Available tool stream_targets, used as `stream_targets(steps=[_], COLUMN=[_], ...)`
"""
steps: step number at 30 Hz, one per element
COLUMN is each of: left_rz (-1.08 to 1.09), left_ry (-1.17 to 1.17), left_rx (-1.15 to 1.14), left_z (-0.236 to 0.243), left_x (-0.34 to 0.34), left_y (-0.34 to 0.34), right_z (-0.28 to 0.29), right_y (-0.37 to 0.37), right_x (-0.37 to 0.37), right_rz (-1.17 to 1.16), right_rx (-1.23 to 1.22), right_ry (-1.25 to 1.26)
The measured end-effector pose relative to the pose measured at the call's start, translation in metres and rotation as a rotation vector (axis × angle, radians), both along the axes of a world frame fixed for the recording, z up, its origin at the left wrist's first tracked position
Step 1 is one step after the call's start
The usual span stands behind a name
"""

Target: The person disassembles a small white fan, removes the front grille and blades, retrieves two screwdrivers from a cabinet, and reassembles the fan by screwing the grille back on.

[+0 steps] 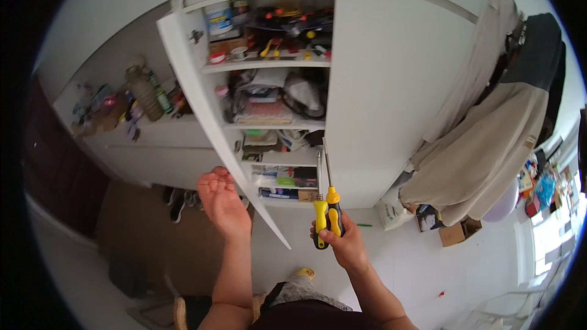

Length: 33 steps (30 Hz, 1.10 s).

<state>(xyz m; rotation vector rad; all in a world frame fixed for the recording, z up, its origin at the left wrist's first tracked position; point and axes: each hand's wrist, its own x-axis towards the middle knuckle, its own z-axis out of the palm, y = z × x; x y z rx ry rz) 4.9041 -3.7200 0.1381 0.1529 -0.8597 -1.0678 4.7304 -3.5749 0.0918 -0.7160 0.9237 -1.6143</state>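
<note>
My right hand (342, 241) grips two yellow-and-black screwdrivers (334, 214) side by side, their metal shafts pointing up toward the cabinet. My left hand (223, 205) is palm up, fingers loosely bent and holding nothing, beside the open white cabinet door (192, 85). Behind both hands, the cabinet's shelves (266, 65) hold piled items: tools and small containers on the upper one, folded bags and cloth lower down.
Left are a cluttered counter (165, 123), a dark door (58, 165) and shoes (178, 208). The right cabinet door (391, 73) is closed, beside hanging coats (483, 146), a cardboard box (457, 232) and a white bag (391, 214). A chair (507, 305) stands lower right.
</note>
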Motion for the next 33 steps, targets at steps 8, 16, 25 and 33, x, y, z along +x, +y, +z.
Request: stream_targets(steps=[8, 16, 25, 33], left_rz=[-0.266, -0.932, -2.154, -2.223], left_ry=[-0.205, -0.679, -1.013, -0.978], left_rx=[-0.121, -0.056, 0.011, 0.104], left_z=[0.002, -0.041, -0.103, -0.093], left_x=[-0.143, -0.317, -0.491, -0.645], left_y=[-0.056, 0.105, 0.429, 0.625], right_z=[-0.002, -0.026, -0.065, -0.063], right_y=[0.018, 0.157, 0.397, 0.579], right_x=[-0.062, -0.158, -0.268, -0.405], right_rz=[-0.325, -0.944, -1.501, -1.599], right_rx=[-0.064, -0.173, 0.227, 0.367], right_ry=[-0.026, -0.150, 0.175, 0.194])
